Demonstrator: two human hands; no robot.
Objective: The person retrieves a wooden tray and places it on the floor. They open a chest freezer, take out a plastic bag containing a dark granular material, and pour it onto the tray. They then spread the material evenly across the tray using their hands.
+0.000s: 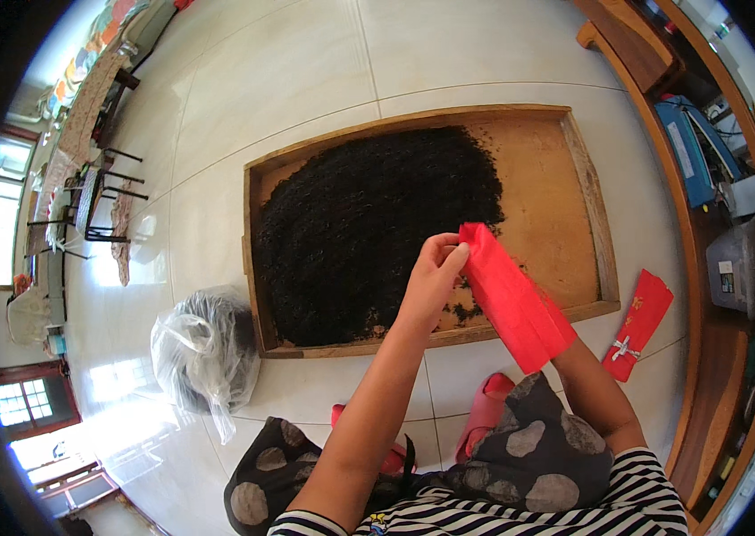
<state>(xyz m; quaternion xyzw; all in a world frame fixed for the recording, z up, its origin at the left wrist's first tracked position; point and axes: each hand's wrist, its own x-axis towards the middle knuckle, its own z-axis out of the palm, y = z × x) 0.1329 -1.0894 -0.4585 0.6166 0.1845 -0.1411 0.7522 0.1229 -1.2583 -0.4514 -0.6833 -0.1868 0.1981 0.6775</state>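
My left hand (441, 268) pinches the upper end of a red fabric-like pouch (511, 301) between thumb and fingers. My right forearm runs up to the pouch's lower end; the hand itself is hidden, inside or behind the pouch. Under both arms lies a shallow wooden tray (552, 214) on the floor. Spread over its left and middle is dark, loose, crumbly material (377, 221) resembling dried tea leaves. Another red pouch (639, 325), with gold-coloured marks and a silvery tie, rests on the tiles to the right.
A filled clear plastic bag (206, 352) stands at the tray's left. Wooden furniture with shelves (692, 268) lines the right side, holding a blue device (689, 151) and a plastic box (739, 268). A black-legged stool (99, 197) is at the far left. Pink slippers (485, 415) are below me.
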